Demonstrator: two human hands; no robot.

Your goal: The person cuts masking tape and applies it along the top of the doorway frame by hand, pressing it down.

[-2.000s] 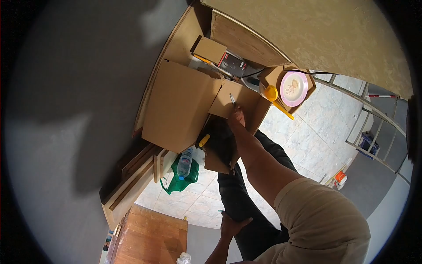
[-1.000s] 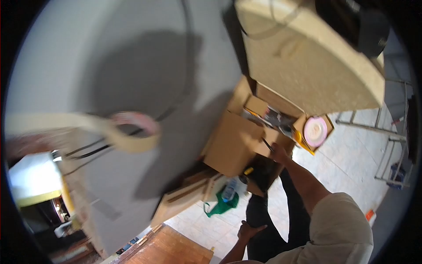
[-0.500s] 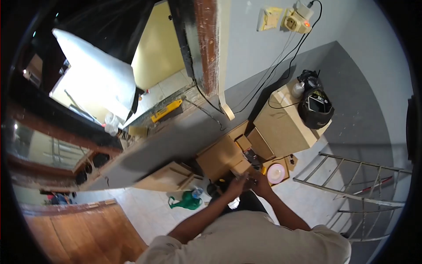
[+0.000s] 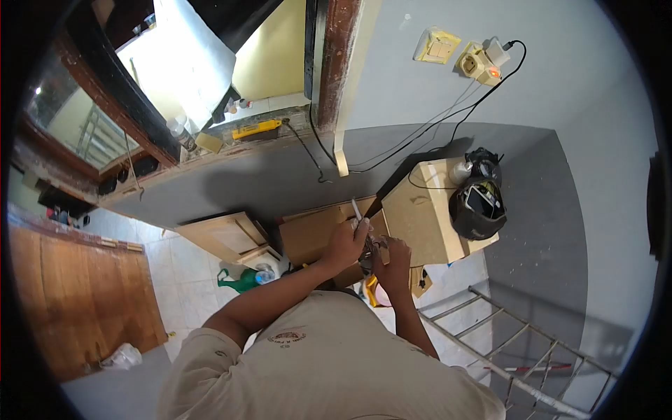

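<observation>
In front of my chest, above the cardboard boxes, my two hands are close together. My left hand (image 4: 346,243) is closed, and a slim pale stick-like piece (image 4: 355,208) sticks up past its thumb. Beside it, my right hand (image 4: 395,262) is closed around part of a small dark object (image 4: 367,257) that sits between the hands. Fingers cover much of that object, so its kind cannot be told. Below the hands is an open cardboard box (image 4: 302,241) with brown flaps.
A tall carton (image 4: 413,203) carries a black bag (image 4: 478,210) and a bottle. A metal ladder (image 4: 490,343) lies at right. A green item (image 4: 241,281) is on the tiles, near a leaning wooden panel (image 4: 224,238). On the sill rests a yellow tool (image 4: 257,129); cables hang from the socket (image 4: 477,64).
Both hands have come up from low over the boxes to a higher place before my chest. The pale stick-like piece now shows at my left hand. The whole view has shifted.
</observation>
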